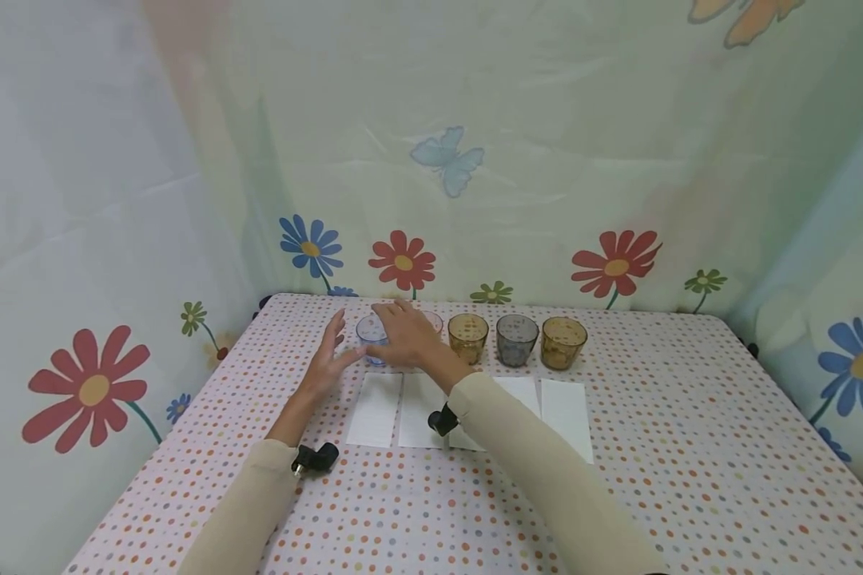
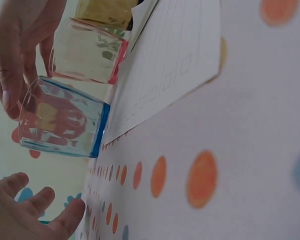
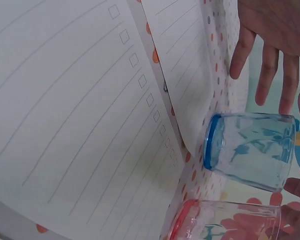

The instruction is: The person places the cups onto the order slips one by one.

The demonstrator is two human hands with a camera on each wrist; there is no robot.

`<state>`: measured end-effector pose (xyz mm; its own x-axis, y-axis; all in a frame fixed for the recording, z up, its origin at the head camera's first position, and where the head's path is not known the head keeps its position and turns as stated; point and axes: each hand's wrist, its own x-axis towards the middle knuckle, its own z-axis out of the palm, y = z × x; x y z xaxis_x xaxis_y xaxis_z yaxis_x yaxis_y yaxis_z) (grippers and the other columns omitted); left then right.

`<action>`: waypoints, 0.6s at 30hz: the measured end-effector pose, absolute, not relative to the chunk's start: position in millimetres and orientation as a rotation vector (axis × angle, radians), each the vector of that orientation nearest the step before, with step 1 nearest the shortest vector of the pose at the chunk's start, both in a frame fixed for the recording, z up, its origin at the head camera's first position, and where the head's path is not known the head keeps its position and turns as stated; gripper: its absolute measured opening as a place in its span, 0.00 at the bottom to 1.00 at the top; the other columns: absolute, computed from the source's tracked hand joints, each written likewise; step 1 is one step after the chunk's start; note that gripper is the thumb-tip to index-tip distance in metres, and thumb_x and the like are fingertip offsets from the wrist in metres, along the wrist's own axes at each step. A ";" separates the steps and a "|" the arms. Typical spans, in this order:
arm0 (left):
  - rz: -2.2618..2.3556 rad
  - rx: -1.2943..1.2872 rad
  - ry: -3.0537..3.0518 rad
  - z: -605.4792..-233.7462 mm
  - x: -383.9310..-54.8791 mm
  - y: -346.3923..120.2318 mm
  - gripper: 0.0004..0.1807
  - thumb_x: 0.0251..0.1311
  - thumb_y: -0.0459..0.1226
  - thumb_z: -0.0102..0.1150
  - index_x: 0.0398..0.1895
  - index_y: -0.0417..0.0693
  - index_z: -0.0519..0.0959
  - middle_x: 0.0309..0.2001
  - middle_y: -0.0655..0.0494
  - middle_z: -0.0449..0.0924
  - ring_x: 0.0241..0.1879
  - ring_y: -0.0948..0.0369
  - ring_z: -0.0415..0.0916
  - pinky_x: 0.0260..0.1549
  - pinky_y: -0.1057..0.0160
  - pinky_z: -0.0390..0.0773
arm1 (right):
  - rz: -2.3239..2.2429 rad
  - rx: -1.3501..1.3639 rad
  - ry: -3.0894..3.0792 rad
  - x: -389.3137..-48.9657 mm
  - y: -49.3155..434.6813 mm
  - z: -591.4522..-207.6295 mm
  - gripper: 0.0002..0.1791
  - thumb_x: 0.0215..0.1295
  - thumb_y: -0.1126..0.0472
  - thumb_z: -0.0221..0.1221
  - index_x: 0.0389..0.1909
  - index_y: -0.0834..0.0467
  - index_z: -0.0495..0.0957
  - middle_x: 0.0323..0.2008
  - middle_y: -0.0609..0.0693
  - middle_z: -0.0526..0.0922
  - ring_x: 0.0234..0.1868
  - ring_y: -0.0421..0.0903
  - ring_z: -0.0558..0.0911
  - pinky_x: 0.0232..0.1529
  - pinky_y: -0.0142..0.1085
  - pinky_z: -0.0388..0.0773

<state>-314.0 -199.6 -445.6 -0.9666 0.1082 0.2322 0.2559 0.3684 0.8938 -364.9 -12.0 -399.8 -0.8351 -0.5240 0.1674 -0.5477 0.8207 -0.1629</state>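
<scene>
Left wrist view: found blue-based tumbler (image 2: 65, 120) upright on the desk (image 2: 245, 150), presumably base-down for stability; saw left hand (image 2: 25, 215) with fingers apart, perhaps for clearance, and right hand (image 2: 20, 30) with fingers parted near the rim; couldn't tell contact.

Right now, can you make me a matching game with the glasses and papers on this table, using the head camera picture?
Things:
1. Blue glass
2. Grey glass
3. White sheets
4. Pink glass

Places:
A. Between the two amber glasses
B. Second glass from the left
C. Lying on the spotted table, nearer the person than the glasses
D. Left end of the row of glasses

Pairs: 1-D, 2-A, 3-C, 4-B
</scene>
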 end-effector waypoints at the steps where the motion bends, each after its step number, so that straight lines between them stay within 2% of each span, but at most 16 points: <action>1: -1.672 -0.340 -2.478 -445.8 -314.4 -199.7 0.48 0.67 0.48 0.56 0.83 0.57 0.39 0.82 0.43 0.38 0.78 0.37 0.42 0.69 0.30 0.51 | 0.305 0.849 -2.891 -364.9 -12.7 -399.7 0.47 0.65 0.32 0.57 0.79 0.52 0.57 0.77 0.53 0.62 0.79 0.57 0.55 0.75 0.55 0.57; 7: -1.745 -0.355 -2.442 -448.8 -315.5 -202.8 0.48 0.68 0.45 0.55 0.83 0.55 0.39 0.81 0.39 0.38 0.78 0.35 0.42 0.70 0.31 0.52 | 0.248 0.781 -2.913 -365.1 -17.2 -403.4 0.47 0.65 0.31 0.56 0.78 0.52 0.58 0.76 0.53 0.65 0.79 0.58 0.54 0.76 0.55 0.53; 11: -1.760 -0.356 -2.455 -448.8 -315.4 -202.7 0.48 0.69 0.44 0.55 0.83 0.54 0.38 0.81 0.38 0.36 0.77 0.34 0.42 0.70 0.31 0.51 | 0.246 0.710 -2.947 -366.9 -17.6 -406.1 0.48 0.65 0.30 0.55 0.79 0.53 0.58 0.75 0.53 0.66 0.80 0.57 0.52 0.76 0.55 0.54; 14: -1.756 -0.355 -2.487 -437.2 -308.1 -199.7 0.48 0.69 0.42 0.54 0.83 0.49 0.37 0.81 0.36 0.36 0.77 0.32 0.41 0.71 0.32 0.51 | 0.248 0.683 -2.969 -368.3 -17.3 -405.9 0.49 0.65 0.30 0.55 0.79 0.54 0.57 0.76 0.53 0.65 0.80 0.56 0.51 0.76 0.55 0.54; 18: -1.752 -0.345 -2.473 -438.8 -309.1 -199.8 0.47 0.68 0.41 0.54 0.83 0.50 0.39 0.81 0.35 0.37 0.77 0.32 0.43 0.70 0.31 0.52 | 0.259 0.683 -2.982 -368.3 -17.4 -404.1 0.49 0.65 0.30 0.54 0.79 0.54 0.58 0.76 0.53 0.65 0.80 0.56 0.51 0.76 0.55 0.54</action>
